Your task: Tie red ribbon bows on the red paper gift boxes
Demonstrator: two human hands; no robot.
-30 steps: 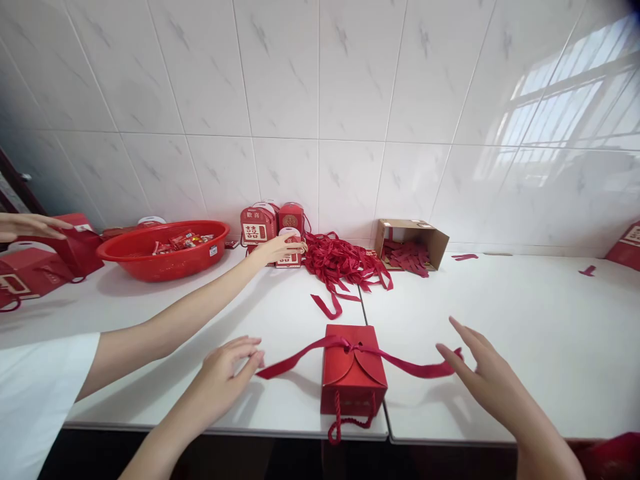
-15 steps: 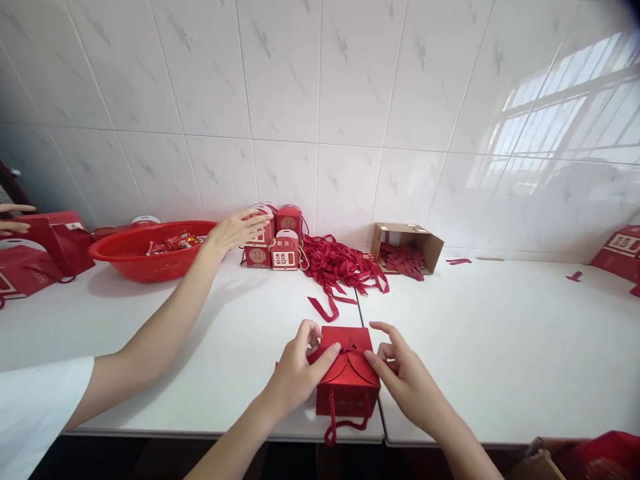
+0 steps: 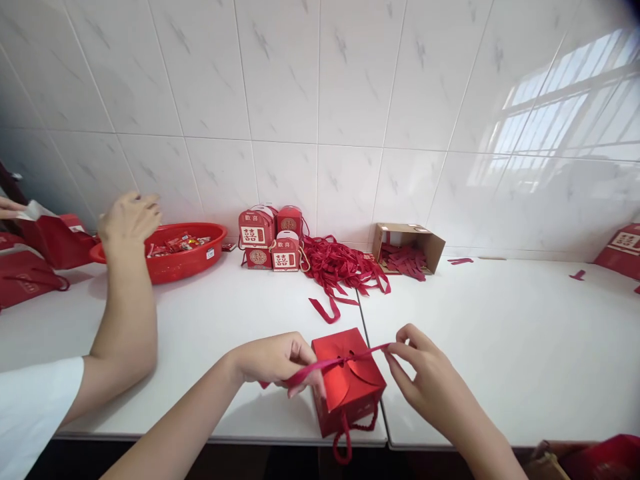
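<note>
The left hand (image 3: 293,367) has its fingers curled around one side of a dark red ribbon (image 3: 320,367), the thumb side down by the near left edge of a glossy red box (image 3: 345,380); whether the fingertips touch the box is hard to tell. The right hand (image 3: 403,353) pinches the ribbon's other end between thumb and forefinger, just right of the box. Between the two hands, the box sits turned a little on the white tabletop (image 3: 475,347), with the ribbon across its flapped top and a twisted red cord (image 3: 343,443) hanging at its near side.

Beyond the hands, a loose ribbon piece (image 3: 327,312) lies in front of a tangled heap of red ribbons (image 3: 340,263). Left of the heap stand small red gift boxes (image 3: 270,240); right of it, an open cardboard box (image 3: 413,247) holds short dark red strips (image 3: 404,258).

Far left of the left hand, a co-worker's blurred hand (image 3: 131,217) is over or in front of a red basin (image 3: 185,260) of wrapped sweets (image 3: 183,243).
</note>
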